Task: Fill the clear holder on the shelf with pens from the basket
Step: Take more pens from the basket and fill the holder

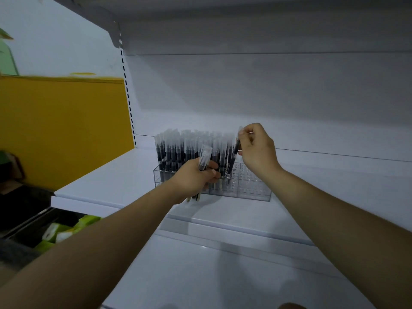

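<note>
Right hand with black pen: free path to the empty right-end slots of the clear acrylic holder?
Probably yes. The right hand pinches the black clear-capped pen above the empty slots of the clear acrylic holder; the left hand, gripping spare pens, and standing pens sit further left.

Layout of the shelving bay. The holder (pixel 254 190) stands on the shelf (pixel 111 181), before the back panel (pixel 267 97). Standing pens (pixel 178 148) occupy its left and middle sections. The left hand (pixel 194 177) lies in front of the holder's middle and grips a bundle of pens (pixel 205 157). Right of it, the right hand (pixel 256 150) pinches the top of a single pen (pixel 235 152), which is tilted at the right edge of the standing pens with its lower end reaching into the holder. An upper shelf (pixel 245 18) lies above, a lower shelf (pixel 223 275) nearer and below, and a bin (pixel 33 221) at lower left.
</note>
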A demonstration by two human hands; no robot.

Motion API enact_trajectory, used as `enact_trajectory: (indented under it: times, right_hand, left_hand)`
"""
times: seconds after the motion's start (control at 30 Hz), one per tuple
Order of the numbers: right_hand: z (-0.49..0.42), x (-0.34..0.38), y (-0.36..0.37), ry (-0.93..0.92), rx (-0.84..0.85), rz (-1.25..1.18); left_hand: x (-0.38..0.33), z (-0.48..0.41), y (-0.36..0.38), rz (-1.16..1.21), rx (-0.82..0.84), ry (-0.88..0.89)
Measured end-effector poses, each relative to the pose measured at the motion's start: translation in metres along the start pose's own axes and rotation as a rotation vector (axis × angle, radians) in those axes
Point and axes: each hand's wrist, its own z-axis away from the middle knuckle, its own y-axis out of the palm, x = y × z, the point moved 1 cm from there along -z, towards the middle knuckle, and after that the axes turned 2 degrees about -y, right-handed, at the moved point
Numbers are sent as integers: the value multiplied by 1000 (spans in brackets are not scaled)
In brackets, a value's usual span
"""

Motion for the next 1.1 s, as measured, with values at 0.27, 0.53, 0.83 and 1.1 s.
enact_trajectory:
  times: [0.27, 0.53, 0.83, 1.1]
  right_hand:
    - [7, -7, 13, -60, 104, 140]
    - [0, -5, 16, -8, 103, 208]
    - [12, -2, 10, -110, 27, 203]
    - [23, 17, 11, -85, 327, 85]
  left_hand:
    - [0, -2, -2, -26, 9, 2]
    - [2, -1, -3, -40, -8, -15]
    - [-6, 4, 1, -31, 6, 4]
    - [-20, 8, 10, -118, 27, 93]
